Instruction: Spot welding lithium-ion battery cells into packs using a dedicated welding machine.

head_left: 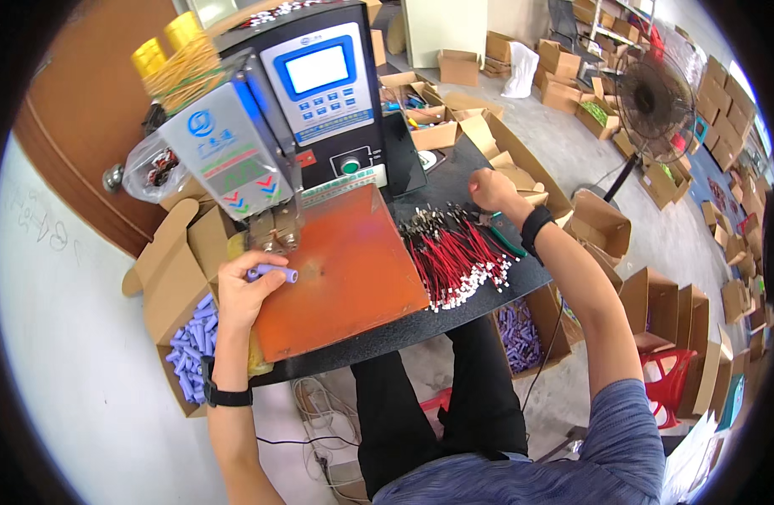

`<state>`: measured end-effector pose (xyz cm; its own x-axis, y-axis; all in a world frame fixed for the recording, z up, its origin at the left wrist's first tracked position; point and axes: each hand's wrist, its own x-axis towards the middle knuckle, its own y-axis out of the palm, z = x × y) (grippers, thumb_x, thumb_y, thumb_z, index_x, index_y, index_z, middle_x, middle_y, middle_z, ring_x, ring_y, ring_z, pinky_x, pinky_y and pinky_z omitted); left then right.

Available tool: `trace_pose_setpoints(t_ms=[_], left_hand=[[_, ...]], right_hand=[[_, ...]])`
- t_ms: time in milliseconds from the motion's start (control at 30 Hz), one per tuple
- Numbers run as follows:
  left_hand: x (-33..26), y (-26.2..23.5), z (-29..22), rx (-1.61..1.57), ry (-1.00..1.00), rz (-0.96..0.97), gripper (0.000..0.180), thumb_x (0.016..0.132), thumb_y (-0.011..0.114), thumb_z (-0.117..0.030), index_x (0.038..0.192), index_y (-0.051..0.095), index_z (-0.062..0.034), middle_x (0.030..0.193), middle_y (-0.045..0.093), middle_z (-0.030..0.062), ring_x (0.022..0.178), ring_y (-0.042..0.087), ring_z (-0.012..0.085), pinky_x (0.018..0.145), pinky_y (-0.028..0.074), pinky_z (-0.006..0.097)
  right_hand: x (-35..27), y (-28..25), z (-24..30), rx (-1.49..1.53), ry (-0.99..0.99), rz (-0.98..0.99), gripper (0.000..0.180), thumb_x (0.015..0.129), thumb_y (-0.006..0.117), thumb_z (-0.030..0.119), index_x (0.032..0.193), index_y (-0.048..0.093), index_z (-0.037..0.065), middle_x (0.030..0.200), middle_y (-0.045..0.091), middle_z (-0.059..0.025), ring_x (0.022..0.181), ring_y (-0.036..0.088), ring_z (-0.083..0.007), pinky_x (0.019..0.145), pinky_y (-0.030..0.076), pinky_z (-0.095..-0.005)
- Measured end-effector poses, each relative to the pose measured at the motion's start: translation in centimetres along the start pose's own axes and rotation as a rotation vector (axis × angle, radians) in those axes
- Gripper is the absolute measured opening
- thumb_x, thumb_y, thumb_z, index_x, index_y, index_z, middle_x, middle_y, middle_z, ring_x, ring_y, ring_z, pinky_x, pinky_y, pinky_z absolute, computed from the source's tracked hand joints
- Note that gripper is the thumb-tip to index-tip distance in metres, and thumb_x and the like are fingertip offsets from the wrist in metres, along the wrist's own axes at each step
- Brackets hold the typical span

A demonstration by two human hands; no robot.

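Observation:
My left hand (pixel 245 290) pinches a purple cylindrical battery cell (pixel 283 273), lying sideways, at the left side of an orange board (pixel 353 273). Just above that hand are the metal electrode tips (pixel 279 240) of a spot welding machine (pixel 227 147); I cannot tell whether the cell touches them. My right hand (pixel 492 189) is closed above the back of the black table, beyond a heap of red and black wire leads with white connectors (pixel 458 265); anything inside it is hidden. Green-handled pliers (pixel 506 240) lie beside the leads, near my right wrist.
The welder's control box (pixel 324 80) with a lit screen stands behind the board. An open carton of purple cells (pixel 193 345) sits left of the table, another carton of cells (pixel 521 337) below its right edge. A standing fan (pixel 652 109) and many cartons fill the right.

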<state>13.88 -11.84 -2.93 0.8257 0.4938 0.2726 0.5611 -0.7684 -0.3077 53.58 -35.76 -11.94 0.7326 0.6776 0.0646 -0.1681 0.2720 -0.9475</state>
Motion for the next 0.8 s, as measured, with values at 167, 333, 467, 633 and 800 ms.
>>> trace_pose_setpoints(t_ms=[167, 333, 467, 633, 800], left_hand=[[-0.1, -0.1, 0.1, 0.033, 0.017, 0.024, 0.021, 0.081, 0.073, -0.017, 0.094, 0.071, -0.0007, 0.076, 0.066, 0.0017, 0.066, 0.055, 0.0060, 0.061, 0.041, 0.020], [0.0, 0.6, -0.4, 0.126, 0.122, 0.036, 0.029, 0.083, 0.071, -0.024, 0.103, 0.071, -0.0030, 0.075, 0.062, 0.0013, 0.070, 0.054, 0.0074, 0.062, 0.039, 0.022], [-0.3, 0.6, -0.9, 0.271, 0.075, 0.118, 0.028, 0.087, 0.064, -0.018, 0.107, 0.067, 0.0011, 0.092, 0.069, 0.0062, 0.082, 0.061, 0.0101, 0.075, 0.045, 0.024], [-1.3, 1.8, -2.7, 0.148, 0.015, 0.140, 0.032, 0.089, 0.063, -0.015, 0.117, 0.062, -0.0021, 0.090, 0.062, -0.0002, 0.078, 0.052, 0.0061, 0.069, 0.041, 0.020], [-3.4, 5.3, -4.8, -0.233, -0.172, 0.136, 0.027, 0.094, 0.056, -0.017, 0.115, 0.057, 0.0001, 0.074, 0.052, -0.0022, 0.056, 0.035, 0.0019, 0.048, 0.025, 0.018]], right_hand=[[-3.2, -3.2, -2.2, -0.084, -0.093, 0.180, 0.050, 0.070, 0.070, 0.028, 0.113, 0.059, 0.004, 0.104, 0.064, -0.0193, 0.101, 0.061, -0.0346, 0.086, 0.049, -0.0413], [-6.8, -4.3, -5.0, -0.067, -0.241, 0.340, 0.086, 0.060, 0.082, 0.036, 0.126, 0.044, -0.005, 0.126, 0.050, -0.0261, 0.117, 0.049, -0.0381, 0.096, 0.042, -0.0404], [-7.5, -4.4, -4.3, -0.164, -0.282, 0.306, 0.086, 0.057, 0.082, 0.037, 0.123, 0.046, -0.004, 0.118, 0.051, -0.0255, 0.111, 0.052, -0.0398, 0.093, 0.043, -0.0416], [-7.1, -2.9, -3.3, -0.308, -0.266, 0.204, 0.054, 0.057, 0.074, 0.021, 0.100, 0.055, -0.006, 0.104, 0.054, -0.0287, 0.090, 0.061, -0.0411, 0.076, 0.053, -0.0428], [-8.2, -1.6, -7.0, -0.529, -0.289, 0.018, 0.035, 0.068, 0.062, 0.020, 0.090, 0.059, -0.006, 0.087, 0.061, -0.0211, 0.086, 0.062, -0.0407, 0.076, 0.053, -0.0430]])
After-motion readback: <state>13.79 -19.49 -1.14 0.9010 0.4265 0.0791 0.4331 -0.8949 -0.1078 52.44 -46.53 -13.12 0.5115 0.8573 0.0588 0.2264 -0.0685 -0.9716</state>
